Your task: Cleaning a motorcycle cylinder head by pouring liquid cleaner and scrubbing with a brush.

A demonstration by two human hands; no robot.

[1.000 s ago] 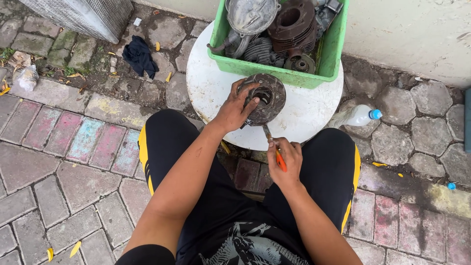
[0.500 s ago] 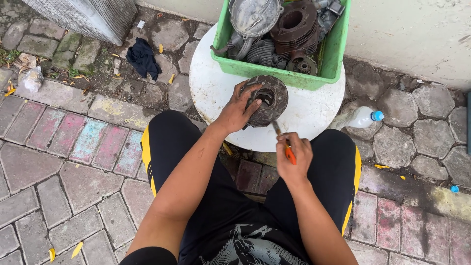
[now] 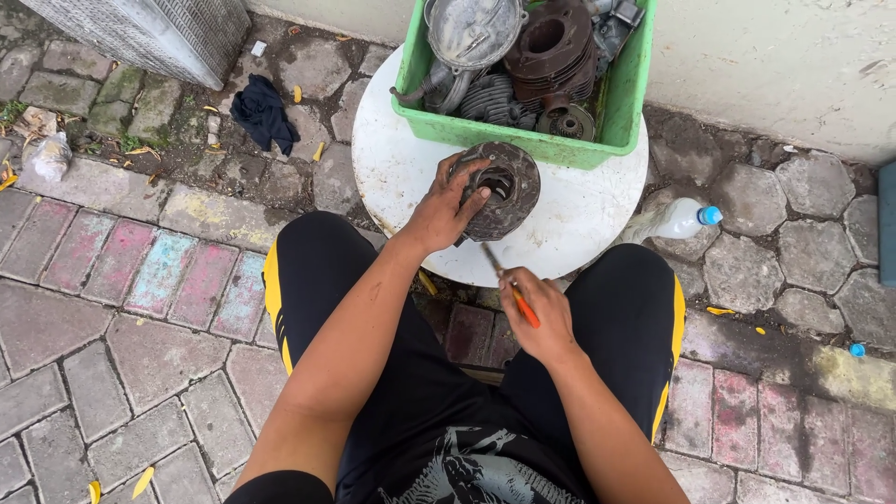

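My right hand (image 3: 539, 315) has drawn back slightly, fingers clamped on the orange-handled tool (image 3: 511, 288), tip toward the round metal part (image 3: 499, 191); left hand (image 3: 446, 209) grips it.

- Two bare hands: left hand (image 3: 441, 213), right hand (image 3: 539, 315).
- One round, dark metal engine part (image 3: 502, 189) on the surface.
- One orange-handled tool (image 3: 511, 287).
- One round white surface (image 3: 579, 219).
- One green plastic crate (image 3: 621, 103), with several greasy metal parts inside, too jumbled for an exact count.
- One clear plastic bottle (image 3: 679, 221) with a blue cap, on the paving.
- One dark cloth (image 3: 262, 112) on the ground.
- One loose blue cap (image 3: 856, 350).
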